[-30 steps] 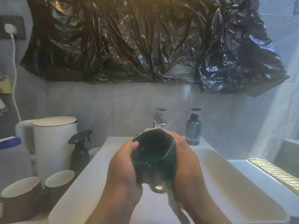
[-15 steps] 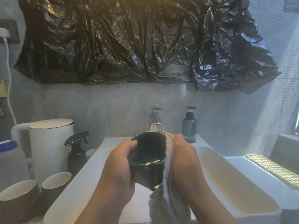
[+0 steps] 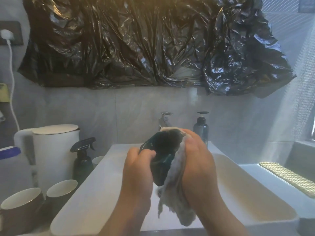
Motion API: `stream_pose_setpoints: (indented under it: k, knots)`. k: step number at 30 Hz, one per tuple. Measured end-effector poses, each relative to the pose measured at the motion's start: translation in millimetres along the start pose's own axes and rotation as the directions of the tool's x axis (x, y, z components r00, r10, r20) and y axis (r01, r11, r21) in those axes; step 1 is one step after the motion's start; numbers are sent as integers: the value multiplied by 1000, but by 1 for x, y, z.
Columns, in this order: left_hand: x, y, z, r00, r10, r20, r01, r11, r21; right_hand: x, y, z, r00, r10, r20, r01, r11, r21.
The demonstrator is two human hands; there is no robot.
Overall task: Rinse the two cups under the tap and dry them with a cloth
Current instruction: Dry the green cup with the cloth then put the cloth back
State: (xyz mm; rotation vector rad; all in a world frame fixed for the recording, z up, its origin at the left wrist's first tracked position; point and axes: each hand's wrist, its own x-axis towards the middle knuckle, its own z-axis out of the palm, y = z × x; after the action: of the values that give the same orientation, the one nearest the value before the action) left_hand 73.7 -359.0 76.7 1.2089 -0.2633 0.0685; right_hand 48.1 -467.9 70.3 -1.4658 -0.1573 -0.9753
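Tilted further now, one cup (image 3: 162,160) between two hands, one cloth (image 3: 175,193).

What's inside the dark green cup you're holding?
The dark green cup looks dark and empty where its opening shows. A grey cloth wraps its right side under the right hand; the left hand covers part of the rim, so the bottom can't be seen.

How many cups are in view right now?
3: a dark green glossy cup held over the white sink, and two brown white-lined cups on the counter left; others may be hidden.
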Motion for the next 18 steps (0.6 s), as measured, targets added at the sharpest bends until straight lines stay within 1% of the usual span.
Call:
stream_pose_setpoints:
  k: [1,2,3,4,5,6,7,9,10,11,12,13,14,16,18]
  knots:
    - [-3,1,2,996,82,30,-83,996,30,2,-4,-3,998,65,-10,-65,997,49]
    - [-7,2,3,985,145,92,-151,987,61,3,-10,-7,991,131,6,-131,986,105]
    - [-9,2,2,965,182,187,-203,974,97,3,-16,-12,983,181,10,-180,970,162]
    - [-11,3,2,939,196,283,-242,960,138,2,-26,-16,968,251,23,-250,942,224]
    - [-12,4,0,912,190,364,-270,946,182,4,-30,-20,959,279,38,-279,923,266]
    - [-12,5,-3,891,181,417,-289,933,213,7,-32,-25,958,283,44,-281,896,345]
    - [-11,5,-4,883,177,434,-297,928,225,7,-39,-28,963,261,69,-268,883,385]
    - [-8,4,-7,894,204,399,-292,941,171,9,-41,-23,973,210,95,-230,888,399]
    - [-5,4,-6,909,210,360,-267,957,115,9,-34,-19,969,188,160,-239,878,416]
    - [-3,4,-6,927,205,314,-229,972,44,6,-28,-14,962,199,188,-265,856,444]
    - [-1,3,-5,942,198,270,-195,980,-37,8,-23,-6,957,180,227,-263,867,423]
    - [0,3,-5,954,191,231,-169,979,-111,8,-17,1,959,164,230,-244,891,383]
    - [1,4,-5,961,188,202,-157,974,-163,8,-14,7,968,140,209,-201,930,307]
    - [-1,5,-7,967,187,176,-156,973,-172,6,-13,11,984,63,165,-91,981,170]
    - [-3,5,-9,957,207,203,-188,976,-111,-1,-15,6,990,-38,137,25,995,95]
